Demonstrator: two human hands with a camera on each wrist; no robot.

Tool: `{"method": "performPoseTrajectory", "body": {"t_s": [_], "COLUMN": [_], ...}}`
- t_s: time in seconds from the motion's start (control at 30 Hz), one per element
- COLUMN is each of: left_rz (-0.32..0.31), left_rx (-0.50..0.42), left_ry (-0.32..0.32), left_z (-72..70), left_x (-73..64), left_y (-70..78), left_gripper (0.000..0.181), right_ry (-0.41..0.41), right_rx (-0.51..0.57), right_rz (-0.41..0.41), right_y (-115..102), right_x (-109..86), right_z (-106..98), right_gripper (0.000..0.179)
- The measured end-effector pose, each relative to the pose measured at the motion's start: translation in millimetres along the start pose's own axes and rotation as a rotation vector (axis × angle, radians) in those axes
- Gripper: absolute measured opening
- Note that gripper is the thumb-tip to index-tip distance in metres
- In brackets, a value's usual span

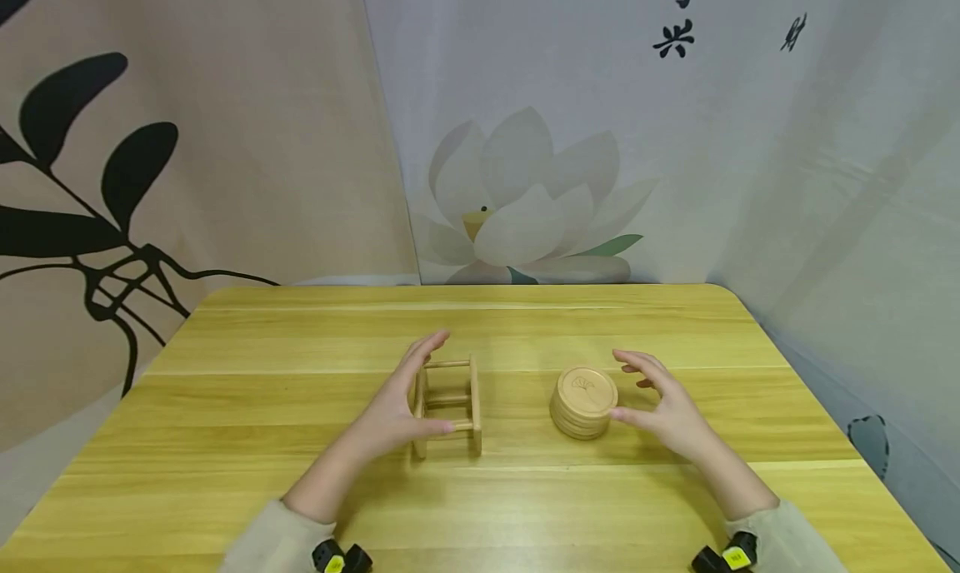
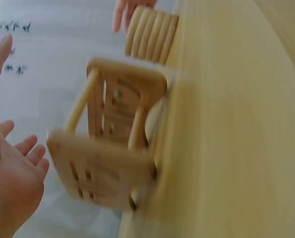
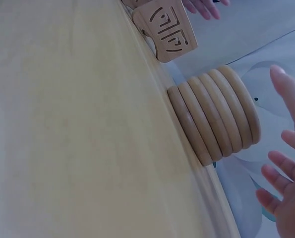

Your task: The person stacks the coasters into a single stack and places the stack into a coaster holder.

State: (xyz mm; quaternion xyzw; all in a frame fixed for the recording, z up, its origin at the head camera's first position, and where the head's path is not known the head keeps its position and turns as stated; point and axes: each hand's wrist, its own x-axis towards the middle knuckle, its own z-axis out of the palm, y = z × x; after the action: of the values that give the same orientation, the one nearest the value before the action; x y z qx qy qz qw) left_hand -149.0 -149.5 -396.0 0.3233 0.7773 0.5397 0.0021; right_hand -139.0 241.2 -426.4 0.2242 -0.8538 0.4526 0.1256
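Observation:
A small wooden coaster holder (image 1: pixel 475 406), two cut-out end panels joined by rods, stands on the table left of centre. My left hand (image 1: pixel 392 419) is around its left side, thumb and fingers spread; the left wrist view shows the palm (image 2: pixel 16 188) apart from the holder (image 2: pixel 100 166). To the right sits a stack of several round wooden coasters (image 1: pixel 585 394), the top one carved with a leaf-like mark. My right hand (image 1: pixel 671 411) is just right of the stack, fingers spread, thumb close to its edge. In the right wrist view a gap separates the fingers from the coasters (image 3: pixel 216 116).
The wooden table (image 1: pixel 480 515) has its far edge near a printed cloth backdrop (image 1: pixel 525 73) with a lotus, dark leaves and characters. Holder and stack are a short distance apart on the tabletop.

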Motion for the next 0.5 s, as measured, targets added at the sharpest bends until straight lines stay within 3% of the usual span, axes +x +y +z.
{"method": "performPoseTrajectory", "body": {"t_s": [0.3,0.5], "left_rz": [0.024,-0.012], "left_rx": [-0.05,-0.059], "left_ry": [-0.028,-0.03], "left_z": [27.2,45.0], "left_x": [14.6,21.7], "left_y": [21.0,29.1], "left_gripper": [0.098,0.096], "right_ry": [-0.016,-0.025], "right_rx": [0.059,0.078], "right_rz": [0.01,0.039], "right_y": [2,3], "right_x": [-6.9,-11.8], "right_z": [0,0], "right_gripper": [0.075,0.074]}}
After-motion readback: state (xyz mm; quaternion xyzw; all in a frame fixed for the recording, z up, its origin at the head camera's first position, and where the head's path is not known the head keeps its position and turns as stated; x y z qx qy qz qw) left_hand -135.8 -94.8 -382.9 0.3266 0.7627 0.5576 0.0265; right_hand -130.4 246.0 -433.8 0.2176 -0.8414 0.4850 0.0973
